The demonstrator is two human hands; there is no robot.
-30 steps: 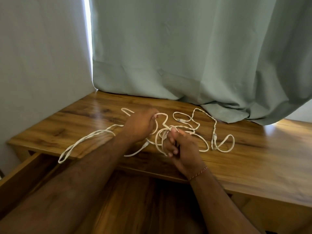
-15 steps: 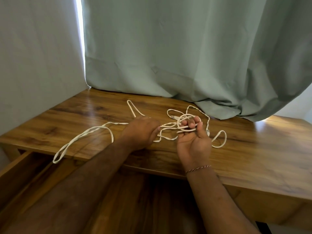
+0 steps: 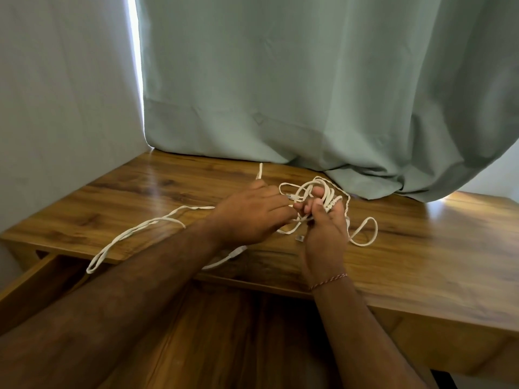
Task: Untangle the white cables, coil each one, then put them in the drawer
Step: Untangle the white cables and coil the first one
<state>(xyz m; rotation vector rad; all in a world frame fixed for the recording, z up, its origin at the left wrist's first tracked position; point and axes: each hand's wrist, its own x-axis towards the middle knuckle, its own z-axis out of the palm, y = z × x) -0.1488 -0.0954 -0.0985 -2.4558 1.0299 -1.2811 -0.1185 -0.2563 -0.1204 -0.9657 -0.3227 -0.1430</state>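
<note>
A tangle of white cables (image 3: 314,189) lies on the wooden desk (image 3: 421,248) in front of the curtain. My right hand (image 3: 323,237) has several loops wound around its raised fingers. My left hand (image 3: 250,217) is beside it, fingers pinched on a cable strand near a connector. A long doubled strand (image 3: 134,234) trails left to the desk's front edge. One loop (image 3: 365,231) lies right of my right hand. A plug end (image 3: 233,254) shows under my left wrist. The open drawer (image 3: 42,287) is below the desk front, under my arms.
A grey-green curtain (image 3: 309,94) hangs behind the desk and its hem rests on the back of the top. A pale wall (image 3: 61,94) closes the left side. Bare desktop extends to the right.
My right hand has lifted with more cable loops gathered around its fingers, and my left hand has closed in against it. The loose tangle on the desk has shrunk toward my hands.
</note>
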